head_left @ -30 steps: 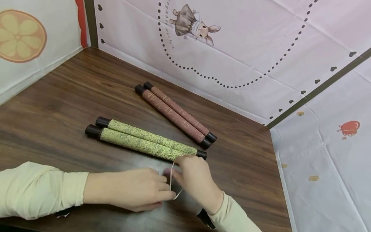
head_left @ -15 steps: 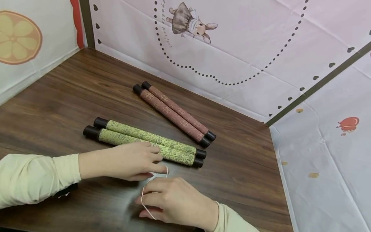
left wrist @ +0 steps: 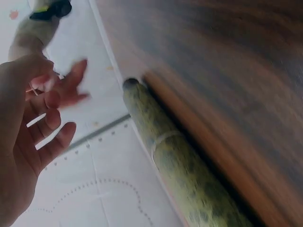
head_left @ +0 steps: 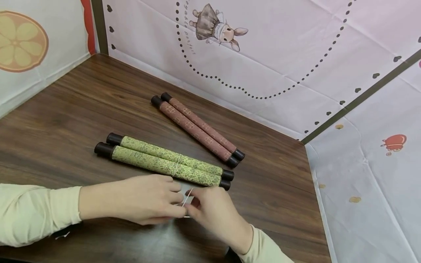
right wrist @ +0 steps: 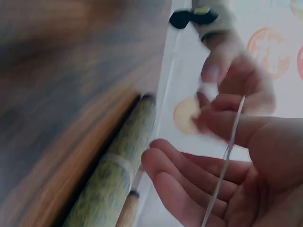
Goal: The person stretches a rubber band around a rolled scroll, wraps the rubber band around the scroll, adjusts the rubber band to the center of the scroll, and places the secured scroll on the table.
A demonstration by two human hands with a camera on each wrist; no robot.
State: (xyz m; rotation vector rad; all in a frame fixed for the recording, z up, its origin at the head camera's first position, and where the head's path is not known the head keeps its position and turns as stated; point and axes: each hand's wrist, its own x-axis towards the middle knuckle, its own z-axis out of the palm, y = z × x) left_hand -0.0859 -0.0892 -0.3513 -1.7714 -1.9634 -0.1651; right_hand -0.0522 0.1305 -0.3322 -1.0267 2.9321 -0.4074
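Observation:
A yellow-green patterned scroll (head_left: 148,161) lies on the table, its two rolls side by side with dark end knobs and a thin pale cord around them. Just in front of it, my left hand (head_left: 149,199) pinches a white string (head_left: 187,197) between thumb and forefinger. My right hand (head_left: 217,213) faces it from the right and pinches the same string, the fingertips of both hands nearly meeting. In the right wrist view the string (right wrist: 225,161) runs taut across my right palm, its other fingers loosely curled. The left hand (right wrist: 241,85) is blurred there.
Farther back lies a reddish-brown scroll (head_left: 194,130) with flower patterns and dark knobs. Printed white and pink cloth walls (head_left: 279,44) border the wooden table (head_left: 65,120) at the left, back and right. Dark straps (left wrist: 52,9) sit on the wrists.
My left hand reached over the green scroll, then drew back toward me. My right hand dropped nearer with the string around its fingers, then rose rightward to meet the left. Both scrolls stay put.

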